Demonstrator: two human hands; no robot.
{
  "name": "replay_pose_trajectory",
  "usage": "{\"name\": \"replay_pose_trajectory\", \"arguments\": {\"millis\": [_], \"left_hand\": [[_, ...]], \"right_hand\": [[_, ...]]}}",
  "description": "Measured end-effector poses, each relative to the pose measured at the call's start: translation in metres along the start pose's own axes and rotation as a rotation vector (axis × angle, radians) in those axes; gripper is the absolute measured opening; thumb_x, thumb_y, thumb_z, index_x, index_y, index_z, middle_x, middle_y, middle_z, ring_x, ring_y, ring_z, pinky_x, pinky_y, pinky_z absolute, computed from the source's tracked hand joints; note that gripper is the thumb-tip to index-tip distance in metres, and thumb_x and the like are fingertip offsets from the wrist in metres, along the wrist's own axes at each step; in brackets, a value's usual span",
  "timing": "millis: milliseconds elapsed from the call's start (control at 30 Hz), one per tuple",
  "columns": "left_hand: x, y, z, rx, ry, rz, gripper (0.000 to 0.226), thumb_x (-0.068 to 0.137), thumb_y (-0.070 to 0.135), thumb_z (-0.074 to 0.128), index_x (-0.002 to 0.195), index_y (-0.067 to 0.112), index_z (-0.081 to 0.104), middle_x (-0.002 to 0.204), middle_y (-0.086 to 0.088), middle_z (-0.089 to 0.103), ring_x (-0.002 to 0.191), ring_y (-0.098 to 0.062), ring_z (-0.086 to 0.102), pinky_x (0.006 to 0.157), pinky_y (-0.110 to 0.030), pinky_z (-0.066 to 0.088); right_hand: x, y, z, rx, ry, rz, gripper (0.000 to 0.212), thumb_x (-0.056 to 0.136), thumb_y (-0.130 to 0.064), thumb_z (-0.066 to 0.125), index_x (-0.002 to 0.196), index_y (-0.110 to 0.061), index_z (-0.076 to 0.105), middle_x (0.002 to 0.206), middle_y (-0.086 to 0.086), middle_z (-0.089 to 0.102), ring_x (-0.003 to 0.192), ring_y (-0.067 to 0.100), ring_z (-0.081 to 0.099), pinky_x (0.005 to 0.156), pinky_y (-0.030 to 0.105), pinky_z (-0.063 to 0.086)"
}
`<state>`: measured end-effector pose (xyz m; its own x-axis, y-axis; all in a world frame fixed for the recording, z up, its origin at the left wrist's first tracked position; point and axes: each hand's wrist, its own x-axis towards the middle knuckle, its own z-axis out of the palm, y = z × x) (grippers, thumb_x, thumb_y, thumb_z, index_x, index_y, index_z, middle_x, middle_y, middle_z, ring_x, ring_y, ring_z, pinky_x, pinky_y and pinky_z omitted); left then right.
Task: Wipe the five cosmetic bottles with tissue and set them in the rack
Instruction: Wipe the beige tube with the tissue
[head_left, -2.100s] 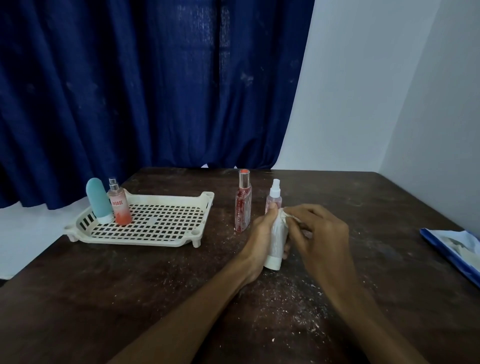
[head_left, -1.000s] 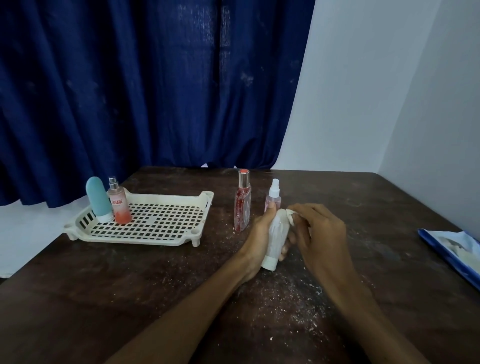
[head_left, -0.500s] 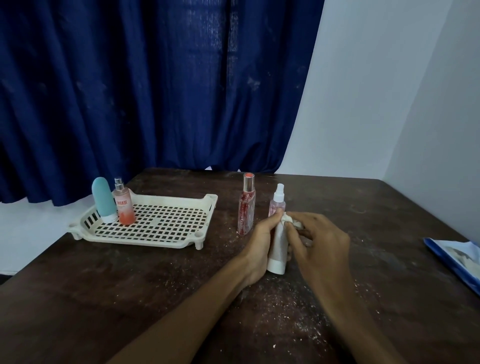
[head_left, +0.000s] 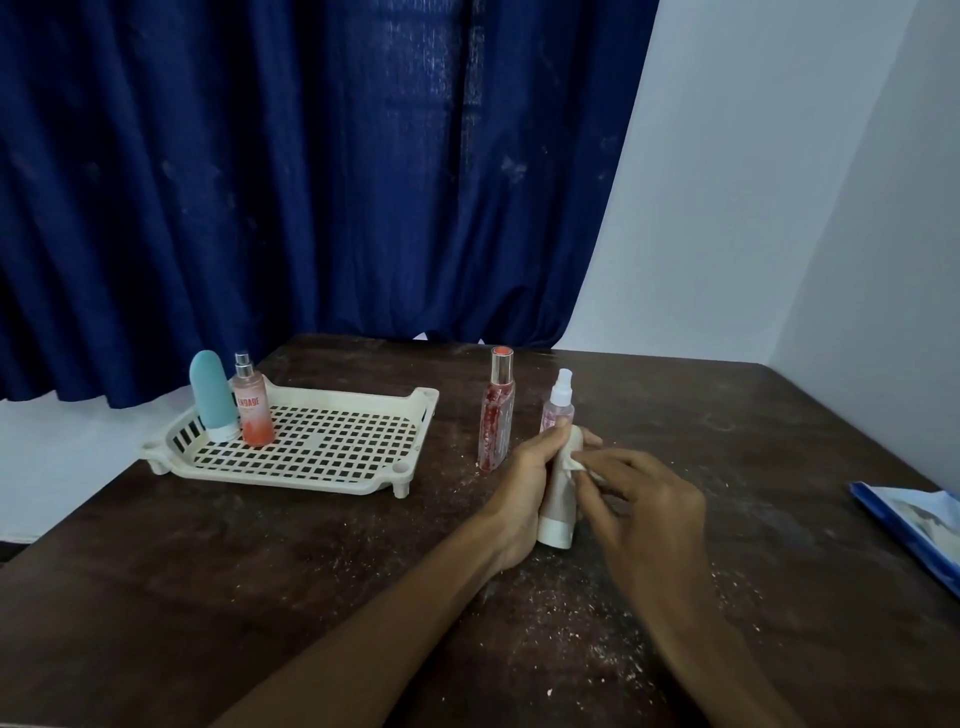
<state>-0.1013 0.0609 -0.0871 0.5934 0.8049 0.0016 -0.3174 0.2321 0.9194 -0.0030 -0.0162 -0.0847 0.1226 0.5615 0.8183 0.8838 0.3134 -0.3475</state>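
Note:
My left hand (head_left: 524, 486) grips a white tube bottle (head_left: 558, 506) that stands cap-down on the table. My right hand (head_left: 636, 506) pinches a small piece of white tissue (head_left: 579, 462) against the tube's upper part. Just behind stand a tall clear bottle with red contents (head_left: 496, 413) and a small pink spray bottle (head_left: 558, 408), both upright on the table. At the left sits the white lattice rack (head_left: 332, 470). In its far left corner stand a teal bottle (head_left: 210, 392) and a peach spray bottle (head_left: 252, 410).
The dark wooden table (head_left: 260, 571) carries white crumbs near my hands. A blue and white packet (head_left: 914, 525) lies at the right edge. A blue curtain hangs behind the table, and a white wall closes the right side.
My right hand has kept rubbing the tissue over the top of the white tube, shifting slightly. The tube stays upright in my left hand, and the camera view has tilted a little.

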Motion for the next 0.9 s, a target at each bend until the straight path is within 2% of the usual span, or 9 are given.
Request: {"name": "replay_pose_trajectory", "arguments": {"millis": [100,133,200,267,467,567,700,833,900], "left_hand": [[0.001,-0.003,0.002,-0.012,-0.003,0.038,0.039,0.096,0.049,0.052,0.095,0.013,0.064,0.083,-0.006,0.063,0.073,-0.017,0.058,0.068,-0.031,0.046],[0.000,-0.003,0.001,-0.018,0.000,0.052,0.039,0.098,0.048,0.050,0.096,0.012,0.064,0.083,-0.006,0.062,0.073,-0.017,0.059,0.069,-0.031,0.046],[0.000,-0.003,0.000,-0.003,0.027,0.064,0.040,0.101,0.046,0.046,0.096,0.011,0.064,0.080,-0.005,0.063,0.071,-0.015,0.059,0.068,-0.030,0.048],[0.000,-0.003,-0.001,0.016,0.053,0.059,0.041,0.101,0.046,0.044,0.097,0.012,0.065,0.075,-0.003,0.062,0.067,-0.014,0.058,0.064,-0.028,0.049],[-0.002,-0.001,0.004,0.012,0.027,0.089,0.040,0.103,0.041,0.041,0.103,0.007,0.061,0.078,-0.006,0.061,0.068,-0.015,0.058,0.064,-0.026,0.049],[-0.001,-0.001,0.001,0.047,0.057,0.105,0.041,0.103,0.042,0.041,0.099,0.008,0.063,0.076,-0.005,0.060,0.067,-0.014,0.057,0.062,-0.025,0.048],[0.002,-0.002,0.000,0.033,0.069,0.081,0.052,0.102,0.049,0.036,0.104,0.006,0.065,0.068,-0.002,0.052,0.060,-0.013,0.048,0.059,-0.026,0.042],[0.002,-0.004,-0.001,0.045,0.066,0.085,0.064,0.097,0.061,0.035,0.105,0.006,0.068,0.070,-0.002,0.055,0.062,-0.013,0.051,0.063,-0.028,0.045],[0.003,-0.004,-0.002,0.063,0.070,0.092,0.062,0.099,0.058,0.035,0.105,0.006,0.067,0.070,-0.002,0.056,0.063,-0.013,0.052,0.065,-0.027,0.046]], "right_hand": [[0.004,0.000,-0.001,-0.003,0.022,0.004,0.026,0.072,-0.001,0.081,0.097,-0.008,0.077,0.092,0.006,0.073,0.075,0.004,0.062,0.076,-0.003,0.041],[0.004,-0.001,0.000,0.015,0.022,0.004,0.025,0.073,-0.001,0.080,0.097,-0.007,0.077,0.093,0.006,0.073,0.076,0.005,0.064,0.076,0.000,0.044],[0.001,-0.003,0.004,0.060,-0.006,0.001,0.025,0.074,-0.002,0.080,0.098,-0.009,0.077,0.095,0.005,0.072,0.080,0.008,0.067,0.073,0.016,0.056],[-0.005,-0.002,0.005,0.072,-0.039,-0.004,0.027,0.073,-0.001,0.080,0.098,-0.010,0.077,0.096,0.004,0.072,0.081,0.011,0.069,0.067,0.029,0.060],[0.001,-0.002,-0.004,0.039,-0.018,0.001,0.026,0.072,0.000,0.081,0.095,-0.010,0.077,0.092,0.003,0.072,0.075,0.007,0.067,0.070,0.014,0.054],[-0.003,-0.008,0.001,0.034,-0.034,-0.005,0.026,0.072,-0.001,0.081,0.096,-0.011,0.077,0.093,0.003,0.072,0.077,0.010,0.068,0.069,0.023,0.058],[-0.018,-0.007,0.003,0.031,-0.077,-0.024,0.030,0.068,0.001,0.083,0.095,-0.012,0.078,0.094,0.002,0.072,0.079,0.010,0.068,0.068,0.028,0.060],[-0.017,-0.009,0.003,0.021,-0.102,-0.030,0.030,0.069,0.002,0.082,0.096,-0.011,0.077,0.094,0.003,0.072,0.079,0.012,0.069,0.070,0.027,0.060],[-0.017,-0.011,0.002,0.018,-0.105,-0.042,0.029,0.071,0.001,0.081,0.097,-0.011,0.077,0.094,0.003,0.072,0.079,0.011,0.069,0.071,0.026,0.059]]}}
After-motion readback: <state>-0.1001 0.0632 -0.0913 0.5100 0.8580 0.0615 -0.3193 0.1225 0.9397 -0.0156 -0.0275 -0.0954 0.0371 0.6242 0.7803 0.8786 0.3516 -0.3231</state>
